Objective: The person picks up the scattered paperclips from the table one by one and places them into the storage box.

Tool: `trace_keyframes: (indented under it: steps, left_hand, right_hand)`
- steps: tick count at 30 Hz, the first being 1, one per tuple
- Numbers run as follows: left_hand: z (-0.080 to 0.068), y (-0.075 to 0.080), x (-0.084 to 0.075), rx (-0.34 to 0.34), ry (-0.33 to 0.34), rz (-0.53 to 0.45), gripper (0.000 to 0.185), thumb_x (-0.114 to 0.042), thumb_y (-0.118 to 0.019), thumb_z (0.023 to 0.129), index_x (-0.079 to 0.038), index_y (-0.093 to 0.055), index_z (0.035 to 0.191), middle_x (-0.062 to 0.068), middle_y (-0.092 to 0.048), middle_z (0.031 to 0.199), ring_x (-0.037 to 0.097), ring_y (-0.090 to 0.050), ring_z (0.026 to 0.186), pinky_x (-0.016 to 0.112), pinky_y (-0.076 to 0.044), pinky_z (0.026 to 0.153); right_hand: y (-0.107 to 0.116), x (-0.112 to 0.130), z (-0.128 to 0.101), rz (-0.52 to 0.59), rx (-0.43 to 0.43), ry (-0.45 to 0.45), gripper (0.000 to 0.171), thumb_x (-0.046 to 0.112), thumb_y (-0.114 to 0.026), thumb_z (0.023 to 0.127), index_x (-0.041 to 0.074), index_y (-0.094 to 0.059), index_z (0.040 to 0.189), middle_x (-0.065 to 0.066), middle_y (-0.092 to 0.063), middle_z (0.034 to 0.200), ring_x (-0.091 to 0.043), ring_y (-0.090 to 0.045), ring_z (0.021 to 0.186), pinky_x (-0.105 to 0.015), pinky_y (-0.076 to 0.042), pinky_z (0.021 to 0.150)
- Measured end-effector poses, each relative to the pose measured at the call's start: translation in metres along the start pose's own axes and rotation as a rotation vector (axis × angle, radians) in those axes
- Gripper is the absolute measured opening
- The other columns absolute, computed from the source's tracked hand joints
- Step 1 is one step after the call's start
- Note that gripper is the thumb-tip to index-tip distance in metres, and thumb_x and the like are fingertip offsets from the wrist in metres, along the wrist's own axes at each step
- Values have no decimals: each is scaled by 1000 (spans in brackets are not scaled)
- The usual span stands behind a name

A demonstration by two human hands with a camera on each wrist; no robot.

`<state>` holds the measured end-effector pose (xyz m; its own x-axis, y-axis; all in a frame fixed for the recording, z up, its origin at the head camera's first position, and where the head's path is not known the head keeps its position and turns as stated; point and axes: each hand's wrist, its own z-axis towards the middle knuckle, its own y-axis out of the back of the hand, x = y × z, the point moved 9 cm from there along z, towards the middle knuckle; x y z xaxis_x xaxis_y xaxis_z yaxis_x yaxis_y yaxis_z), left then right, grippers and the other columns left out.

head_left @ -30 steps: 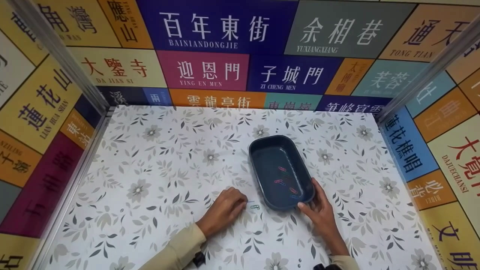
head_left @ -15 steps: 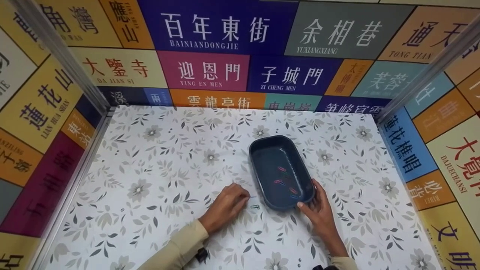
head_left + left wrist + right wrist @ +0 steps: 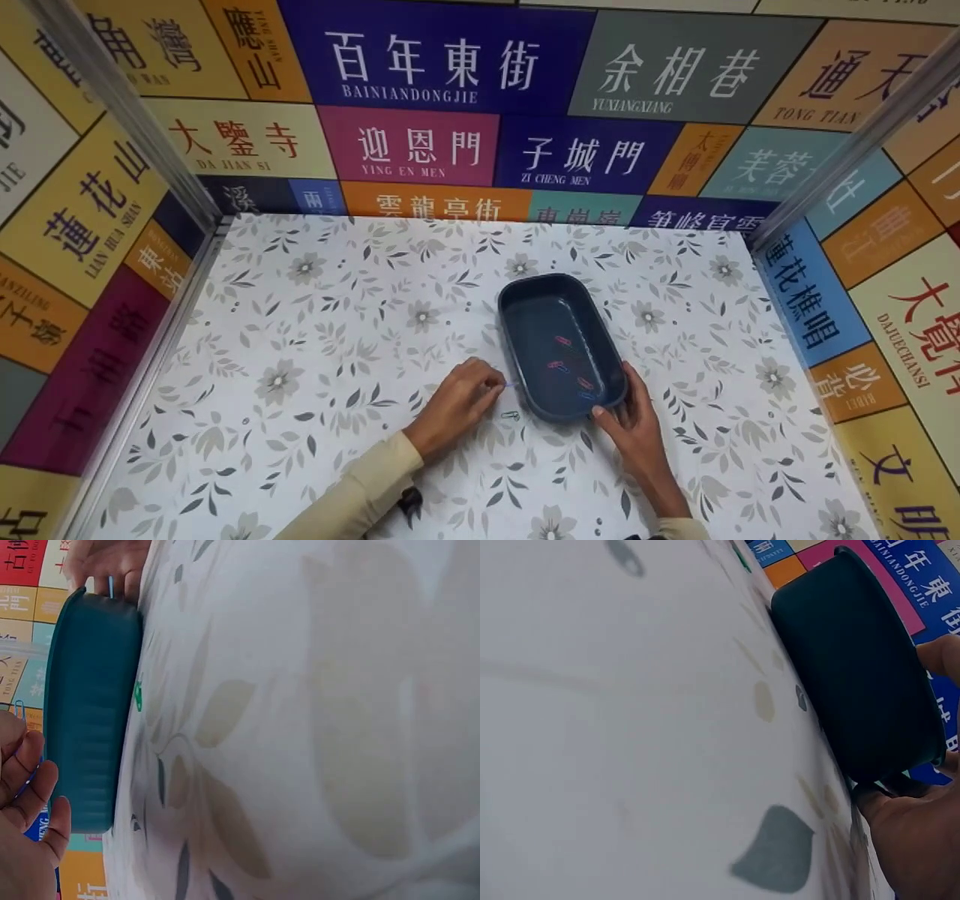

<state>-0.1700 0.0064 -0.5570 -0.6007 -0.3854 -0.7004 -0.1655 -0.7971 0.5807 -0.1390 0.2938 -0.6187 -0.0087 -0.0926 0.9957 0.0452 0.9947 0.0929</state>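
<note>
A dark blue tray (image 3: pixel 525 300) sits on the flowered tablecloth and holds several paper clips (image 3: pixel 556 364), mostly pink. My left hand (image 3: pixel 457 405) hovers just left of the tray's near end and pinches a light blue paper clip (image 3: pixel 510 385) at its fingertips. A green paper clip (image 3: pixel 511 415) lies on the cloth right below it, also seen in the left wrist view as the green paper clip (image 3: pixel 138 695) beside the tray (image 3: pixel 90 712). My right hand (image 3: pixel 634 424) grips the tray's near right corner, thumb on the rim; the right wrist view shows the tray (image 3: pixel 855 667) against that hand (image 3: pixel 915 832).
The tablecloth (image 3: pixel 315 337) covers a booth floor enclosed by walls of coloured sign panels (image 3: pixel 435 67) at the back and both sides, with metal corner posts (image 3: pixel 120 112).
My left hand has risen from the cloth and moved toward the tray, taking the light blue clip with it. The green clip and my right hand stayed put.
</note>
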Motion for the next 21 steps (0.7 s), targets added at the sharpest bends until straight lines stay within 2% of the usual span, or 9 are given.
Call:
trace_keyframes:
  steps: [6, 14, 21]
  left_hand:
    - [9, 6, -3, -53, -58, -27, 4, -4, -71, 107, -4, -74, 109, 4, -73, 102, 21, -67, 98, 36, -58, 90]
    - [21, 7, 4, -17, -2, -52, 7, -6, -70, 108, -1, -75, 109, 7, -72, 102, 20, -67, 97, 34, -58, 86]
    - [33, 8, 1, -13, -8, -27, 5, -5, -71, 108, -2, -75, 107, 7, -72, 101, 20, -67, 96, 35, -58, 86]
  right_hand:
    - [-3, -2, -1, -16, -10, -6, 95, 1, -76, 102, 6, -16, 175, -14, -14, 183, -37, -10, 169, -11, -30, 120]
    - [-5, 3, 0, 35, -3, 7, 94, -3, -75, 102, 3, -16, 175, -18, -13, 182, -39, -9, 169, -11, -31, 120]
    - [-5, 2, -1, 42, -3, -10, 96, -1, -75, 102, 5, -15, 176, -16, -12, 183, -38, -10, 169, -11, -32, 119]
